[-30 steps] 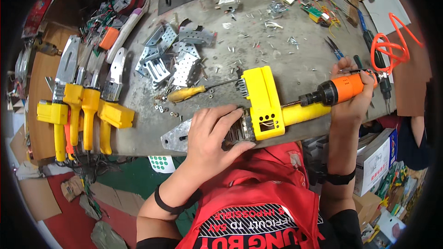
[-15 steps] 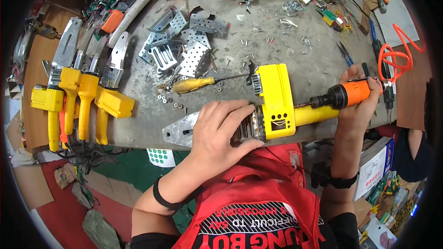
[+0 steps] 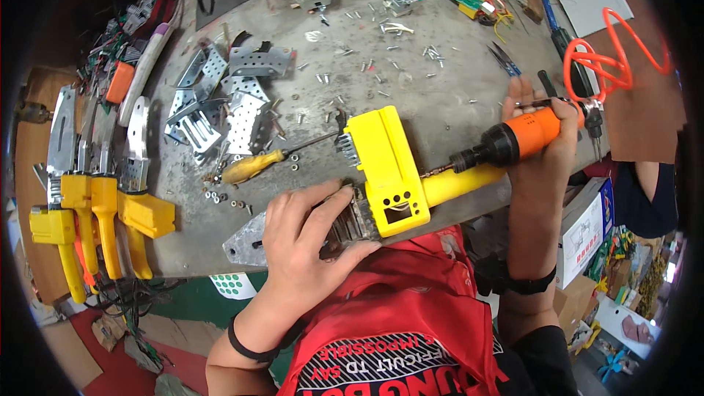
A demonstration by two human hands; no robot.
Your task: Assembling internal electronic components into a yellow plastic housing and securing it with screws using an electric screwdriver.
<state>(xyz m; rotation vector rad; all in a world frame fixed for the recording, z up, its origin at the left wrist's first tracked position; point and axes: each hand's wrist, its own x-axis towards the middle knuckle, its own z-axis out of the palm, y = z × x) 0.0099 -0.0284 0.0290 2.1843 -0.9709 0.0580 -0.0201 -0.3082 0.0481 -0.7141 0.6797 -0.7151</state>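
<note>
My left hand (image 3: pixel 304 246) is wrapped over the ribbed neck of a yellow-handled pipe welding iron (image 3: pixel 392 165), which lies at the table's front edge. Its flat metal plate (image 3: pixel 246 240) sticks out to the left from under my palm. An orange and black air screwdriver (image 3: pixel 513 136) is in my right hand (image 3: pixel 554 143), held nearly level and pointing left. The long bit (image 3: pixel 438 170) reaches the right side of the yellow housing, above the handle; the exact contact spot is too small to tell. A yellow-handled screwdriver (image 3: pixel 253 166) lies behind my left hand.
More yellow pipe welding irons (image 3: pixel 103 220) stand in a row at the left edge. Bent perforated metal plates (image 3: pixel 220 95) are piled behind, with screws (image 3: pixel 433 53) and nuts (image 3: pixel 213 196) scattered around. A coiled orange hose (image 3: pixel 605 66) and pliers (image 3: pixel 504 59) are at the right.
The view has shifted, so the table's things appear further left and lower at the left side. Both hands keep their grips, and the air screwdriver's bit stays at the yellow housing.
</note>
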